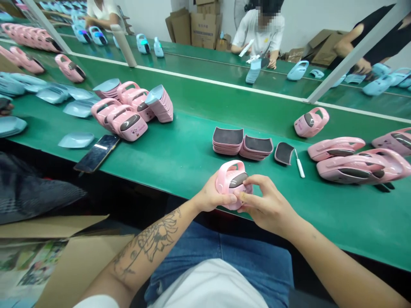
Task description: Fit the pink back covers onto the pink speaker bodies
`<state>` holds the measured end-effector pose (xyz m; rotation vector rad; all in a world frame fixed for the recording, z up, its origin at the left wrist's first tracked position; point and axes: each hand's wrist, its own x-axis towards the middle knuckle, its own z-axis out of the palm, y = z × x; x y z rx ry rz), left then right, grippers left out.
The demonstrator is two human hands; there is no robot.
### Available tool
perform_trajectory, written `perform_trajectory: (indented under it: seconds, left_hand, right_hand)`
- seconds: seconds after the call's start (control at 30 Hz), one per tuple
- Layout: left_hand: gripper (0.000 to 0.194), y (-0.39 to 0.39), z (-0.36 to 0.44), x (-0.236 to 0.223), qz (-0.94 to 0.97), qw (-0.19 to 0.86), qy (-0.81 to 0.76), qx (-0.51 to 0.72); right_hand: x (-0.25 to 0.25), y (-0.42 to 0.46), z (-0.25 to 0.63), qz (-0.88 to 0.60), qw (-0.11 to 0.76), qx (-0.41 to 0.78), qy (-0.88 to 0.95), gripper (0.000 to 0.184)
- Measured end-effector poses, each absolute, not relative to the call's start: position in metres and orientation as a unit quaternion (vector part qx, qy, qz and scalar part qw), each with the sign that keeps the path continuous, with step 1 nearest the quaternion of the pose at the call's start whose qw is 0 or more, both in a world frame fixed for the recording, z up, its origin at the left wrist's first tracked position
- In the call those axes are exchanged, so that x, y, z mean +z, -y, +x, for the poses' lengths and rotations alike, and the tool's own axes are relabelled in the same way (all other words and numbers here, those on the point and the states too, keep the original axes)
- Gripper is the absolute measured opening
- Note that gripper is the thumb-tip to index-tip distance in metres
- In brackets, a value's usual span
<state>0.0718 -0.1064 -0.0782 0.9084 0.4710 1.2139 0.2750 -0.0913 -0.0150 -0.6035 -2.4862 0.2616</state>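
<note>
A small pink plastic device point(238, 180) with an arched carry handle and a dark glossy window is between my hands, above the table's near edge. My left hand point(210, 193) wraps its left side, the thumb lying across the front. At its right side my right hand point(269, 204) grips it with bent fingers, the index fingertip by the dark window. My fingers hide part of the device's front and underside. Beyond it lie two stacks of curved pink panels with dark inner faces point(227, 137) point(257, 144), a single such panel point(284, 153) and a white-handled screwdriver point(300, 167).
Several pink devices stand right point(348, 168) and left point(130, 124) on the green table point(186, 167). Light-blue panels point(77, 140) and a phone point(98, 153) lie left. An open cardboard box point(83, 265) is lower left. Co-workers point(260, 32) sit across, behind a white-edged divider.
</note>
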Motion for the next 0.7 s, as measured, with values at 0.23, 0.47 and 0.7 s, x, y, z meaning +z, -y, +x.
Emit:
perform_trajectory:
  seconds: [0.23, 0.47, 0.7]
  left_hand:
    - [0.076, 0.104, 0.067, -0.077, 0.374, 0.721, -0.229, 0.537]
    - [0.068, 0.094, 0.056, -0.083, 0.280, 0.819, -0.174, 0.470]
    - [0.062, 0.092, 0.059, -0.078, 0.229, 0.811, -0.176, 0.509]
  right_hand:
    - [-0.027, 0.090, 0.282, -0.292, 0.296, 0.179, 0.892, 0.069]
    - [-0.005, 0.068, 0.281, -0.297, 0.216, 0.245, 0.897, 0.068]
    - [0.006, 0.061, 0.260, -0.304, 0.186, 0.251, 0.900, 0.052]
